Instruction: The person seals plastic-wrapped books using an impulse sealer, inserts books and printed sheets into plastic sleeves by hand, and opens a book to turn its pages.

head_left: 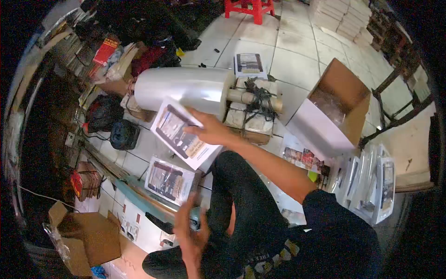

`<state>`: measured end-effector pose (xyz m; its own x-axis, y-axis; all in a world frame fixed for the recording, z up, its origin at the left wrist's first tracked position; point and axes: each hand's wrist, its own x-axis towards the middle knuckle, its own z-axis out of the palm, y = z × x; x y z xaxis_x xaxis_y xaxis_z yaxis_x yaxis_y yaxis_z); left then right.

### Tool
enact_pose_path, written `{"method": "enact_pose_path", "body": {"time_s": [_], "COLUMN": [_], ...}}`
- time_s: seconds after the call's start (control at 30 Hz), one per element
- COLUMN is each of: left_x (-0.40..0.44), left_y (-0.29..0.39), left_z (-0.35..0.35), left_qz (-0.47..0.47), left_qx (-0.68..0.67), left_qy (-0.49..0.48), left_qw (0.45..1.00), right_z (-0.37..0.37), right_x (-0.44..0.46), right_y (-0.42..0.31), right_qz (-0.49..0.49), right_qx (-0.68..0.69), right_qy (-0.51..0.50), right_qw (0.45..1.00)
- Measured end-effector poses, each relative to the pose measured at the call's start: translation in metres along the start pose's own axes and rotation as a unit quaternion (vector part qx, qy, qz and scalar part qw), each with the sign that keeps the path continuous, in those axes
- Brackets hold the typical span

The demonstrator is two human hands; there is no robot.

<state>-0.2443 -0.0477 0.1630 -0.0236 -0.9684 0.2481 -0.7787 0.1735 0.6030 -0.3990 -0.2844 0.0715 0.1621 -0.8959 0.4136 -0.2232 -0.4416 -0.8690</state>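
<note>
My right hand (pixel 209 128) grips a white-covered book (pixel 179 132) with a dark picture on its front, thumb on the cover and fingers behind the edge. The book is tilted above a stack of similar books (pixel 169 181) that looks wrapped in clear plastic. Lower down, my left hand (pixel 189 232) is blurred, its thumb and fingers apart around the near end of a long teal bar (pixel 144 195), which looks like a sealer. Whether it touches the bar I cannot tell. Beyond the held book lies a large roll of clear plastic film (pixel 183 88).
Bundles tied with black cord (pixel 253 116) support the roll's core. An open carton (pixel 325 123) stands at right, near upright wrapped books (pixel 367 181). Another open carton (pixel 93 244) is at lower left. A red stool (pixel 251 8) stands at the back on the tiled floor.
</note>
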Motion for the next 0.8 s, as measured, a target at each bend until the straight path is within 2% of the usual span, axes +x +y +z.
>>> {"method": "enact_pose_path", "body": {"time_s": [0.03,0.07,0.1,0.13,0.17,0.2,0.23,0.27,0.33,0.37,0.4,0.43,0.47,0.5,0.53,0.57,0.63,0.7,0.8], "left_x": [-0.004,-0.006,-0.009,-0.012,-0.014,-0.017,-0.02,-0.025,-0.038,-0.045,-0.054,-0.059,-0.061,-0.066,-0.074,-0.077,-0.07,-0.068,-0.073], "left_y": [-0.004,-0.006,-0.009,-0.01,-0.012,-0.016,-0.023,-0.03,-0.038,-0.042,-0.047,-0.05,-0.049,-0.054,-0.061,-0.066,-0.064,-0.058,-0.068], "left_z": [0.004,0.009,0.013,0.017,0.021,0.024,0.027,0.033,0.043,0.049,0.055,0.06,0.065,0.072,0.08,0.087,0.09,0.089,0.095], "left_qz": [0.002,0.003,0.004,0.011,0.012,0.011,0.013,-0.011,-0.052,-0.053,-0.087,-0.12,-0.157,-0.159,-0.136,-0.113,-0.118,-0.215,-0.27], "left_qx": [0.005,-0.013,-0.032,-0.03,-0.037,-0.044,-0.044,-0.069,-0.092,-0.096,-0.106,-0.115,-0.111,-0.113,-0.121,-0.127,-0.096,-0.158,-0.183], "left_qy": [0.002,-0.083,-0.168,-0.166,-0.178,-0.191,-0.191,-0.188,-0.182,-0.185,-0.214,-0.24,-0.253,-0.247,-0.225,-0.204,-0.203,-0.133,-0.136], "left_qw": [1.0,0.996,0.985,0.986,0.983,0.981,0.98,0.98,0.978,0.977,0.967,0.956,0.948,0.949,0.957,0.964,0.967,0.955,0.936], "right_z": [0.014,0.019,0.02,0.02,0.021,0.018,0.007,-0.009,-0.056,-0.083,-0.118,-0.145,-0.172,-0.201,-0.226,-0.249,-0.291,-0.264,-0.271], "right_x": [0.009,0.017,0.018,0.015,0.012,0.005,-0.004,-0.007,0.019,0.044,0.075,0.105,0.136,0.151,0.159,0.16,0.132,0.1,0.125], "right_y": [0.019,0.028,0.028,0.026,0.025,0.014,-0.013,-0.039,-0.074,-0.057,-0.047,-0.023,0.042,0.091,0.125,0.157,0.249,0.183,0.212], "right_qz": [-0.015,-0.031,-0.034,0.078,0.188,0.188,0.08,-0.03,-0.029,-0.018,-0.012,-0.011,-0.079,-0.068,0.159,0.377,0.37,0.429,0.492], "right_qx": [-0.033,-0.068,-0.069,-0.207,-0.334,-0.334,-0.238,-0.135,-0.133,-0.114,-0.136,-0.253,-0.3,-0.416,-0.379,-0.322,-0.107,0.065,0.062], "right_qy": [-0.04,-0.077,-0.073,-0.189,-0.294,-0.288,-0.211,-0.13,-0.041,0.018,0.074,0.167,0.298,0.343,0.29,0.22,0.089,0.081,0.03], "right_qw": [0.999,0.994,0.994,0.957,0.875,0.877,0.945,0.982,0.99,0.993,0.988,0.953,0.903,0.839,0.864,0.84,0.918,0.897,0.868]}}
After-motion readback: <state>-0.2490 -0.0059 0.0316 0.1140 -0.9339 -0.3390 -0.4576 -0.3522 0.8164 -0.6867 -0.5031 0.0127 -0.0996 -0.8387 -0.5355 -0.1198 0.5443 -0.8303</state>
